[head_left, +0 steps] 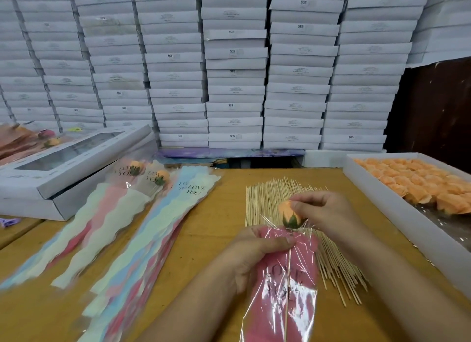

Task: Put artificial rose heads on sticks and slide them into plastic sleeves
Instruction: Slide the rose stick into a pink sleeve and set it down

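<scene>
Left hand (251, 250) is gripping the pink sleeve (285, 285) near its top, thumb lying across the front, fingers curled behind. Right hand (323, 211) is sitting just above it, fingertips (297, 203) pinching the rose head (289, 211) from the right. Both forearms are coming in from the bottom edge, converging, wrists slightly bent, palms turned inward.

Pink sleeve (285, 298) and stick (287, 285) cut off by bottom edge.
</scene>
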Demonstrator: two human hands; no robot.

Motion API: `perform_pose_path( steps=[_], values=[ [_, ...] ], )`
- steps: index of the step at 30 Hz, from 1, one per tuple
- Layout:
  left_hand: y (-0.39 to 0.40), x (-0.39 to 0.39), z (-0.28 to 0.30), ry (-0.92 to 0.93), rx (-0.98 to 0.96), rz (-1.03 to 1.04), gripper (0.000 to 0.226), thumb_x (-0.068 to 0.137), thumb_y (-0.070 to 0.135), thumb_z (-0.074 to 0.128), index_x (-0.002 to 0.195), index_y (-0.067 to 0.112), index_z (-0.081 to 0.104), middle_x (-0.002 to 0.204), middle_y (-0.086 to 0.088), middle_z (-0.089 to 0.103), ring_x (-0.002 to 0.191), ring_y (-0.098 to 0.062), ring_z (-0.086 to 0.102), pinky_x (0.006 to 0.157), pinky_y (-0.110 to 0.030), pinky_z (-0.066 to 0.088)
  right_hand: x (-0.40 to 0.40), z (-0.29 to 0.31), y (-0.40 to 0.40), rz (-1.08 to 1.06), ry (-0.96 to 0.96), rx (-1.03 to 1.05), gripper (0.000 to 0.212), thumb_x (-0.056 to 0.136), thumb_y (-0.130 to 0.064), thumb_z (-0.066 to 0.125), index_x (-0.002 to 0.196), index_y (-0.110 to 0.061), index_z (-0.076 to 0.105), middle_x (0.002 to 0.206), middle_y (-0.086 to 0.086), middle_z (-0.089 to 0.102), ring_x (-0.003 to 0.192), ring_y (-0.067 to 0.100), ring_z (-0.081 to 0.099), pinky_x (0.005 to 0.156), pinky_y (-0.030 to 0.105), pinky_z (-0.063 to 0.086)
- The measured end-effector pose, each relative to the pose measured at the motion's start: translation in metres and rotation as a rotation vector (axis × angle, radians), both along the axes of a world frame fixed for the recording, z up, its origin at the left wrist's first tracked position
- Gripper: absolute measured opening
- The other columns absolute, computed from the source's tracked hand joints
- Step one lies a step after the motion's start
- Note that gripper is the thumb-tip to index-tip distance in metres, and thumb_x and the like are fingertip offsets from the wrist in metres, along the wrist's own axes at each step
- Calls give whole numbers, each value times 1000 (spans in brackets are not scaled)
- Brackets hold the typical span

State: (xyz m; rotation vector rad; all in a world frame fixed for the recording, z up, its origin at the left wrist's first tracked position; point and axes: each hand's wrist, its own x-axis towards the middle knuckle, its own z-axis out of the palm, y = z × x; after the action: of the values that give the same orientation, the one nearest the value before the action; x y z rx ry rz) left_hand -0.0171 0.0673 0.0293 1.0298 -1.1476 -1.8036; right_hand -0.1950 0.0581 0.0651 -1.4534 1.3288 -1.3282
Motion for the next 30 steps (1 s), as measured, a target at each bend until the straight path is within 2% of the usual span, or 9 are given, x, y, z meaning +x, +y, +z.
perform_pose_path(
  steps=[3, 8, 11, 15, 17, 21, 24, 26, 30],
  values=[
    [-2, -1, 0, 37, 33, 31, 54, 77, 3, 82, 124, -9, 60, 98, -21, 73, 78, -26, 71, 74, -35, 60, 2, -5, -1, -10, -10, 8, 10, 86, -11, 75, 87, -20, 78, 82, -6, 77, 75, 9, 74, 62, 20, 56],
    [-5, 1, 0, 30, 26, 24, 16, 76, 10, 83, 88, 9, 72, 90, -16, 75, 73, -23, 71, 67, -31, 60, 7, -18, -6, -7, -55, 36, 10, 86, -10, 75, 83, -20, 79, 84, -2, 77, 77, 13, 75, 63, 23, 57],
    [-5, 2, -1, 24, 33, 42, 21, 75, 10, 85, 93, 9, 75, 97, -18, 75, 80, -26, 72, 73, -34, 60, 8, -26, -7, -19, -72, 47, 9, 85, -12, 76, 82, -20, 79, 83, -3, 77, 75, 11, 74, 60, 19, 55],
    [-4, -1, 0, -8, 33, 97, 55, 73, 14, 88, 121, 1, 64, 107, -22, 74, 95, -32, 71, 88, -42, 59, 6, -33, -4, -18, -105, 76, 7, 84, -12, 76, 81, -18, 79, 80, -2, 77, 70, 11, 73, 60, 23, 53],
    [-5, -3, -2, -3, 26, 84, 57, 72, 15, 88, 122, 0, 64, 108, -22, 74, 95, -32, 71, 87, -41, 59, 4, -34, -3, -7, -112, 85, 8, 84, -11, 75, 79, -17, 79, 79, 0, 77, 67, 12, 72, 61, 25, 53],
    [-6, -3, -2, -14, 12, 74, 64, 69, 18, 90, 125, 2, 63, 109, -21, 74, 103, -36, 70, 101, -52, 52, 0, -32, -1, 41, -127, 72, 16, 88, -13, 70, 79, -22, 80, 83, 1, 78, 74, 16, 75, 61, 23, 57],
    [-6, -2, -1, -22, 13, 98, 68, 67, 20, 90, 126, 4, 61, 106, -19, 75, 95, -32, 72, 91, -47, 57, 0, -30, 1, 86, -113, 61, 22, 93, -18, 64, 81, -27, 81, 85, 0, 78, 78, 15, 75, 64, 22, 57],
    [-5, -3, 0, -9, 17, 105, 67, 67, 19, 89, 125, 4, 61, 105, -19, 75, 86, -28, 73, 80, -40, 60, 0, -29, 3, 98, -91, 67, 26, 96, -23, 61, 80, -27, 81, 83, 2, 78, 78, 15, 75, 71, 28, 56],
    [-7, -3, 0, 23, 23, 138, 63, 68, 18, 87, 125, 5, 62, 105, -22, 74, 83, -30, 72, 82, -43, 60, 2, -31, 6, 142, -60, 83, 36, 101, -33, 52, 80, -23, 80, 82, 8, 78, 81, 18, 75, 88, 41, 52]
  ],
)
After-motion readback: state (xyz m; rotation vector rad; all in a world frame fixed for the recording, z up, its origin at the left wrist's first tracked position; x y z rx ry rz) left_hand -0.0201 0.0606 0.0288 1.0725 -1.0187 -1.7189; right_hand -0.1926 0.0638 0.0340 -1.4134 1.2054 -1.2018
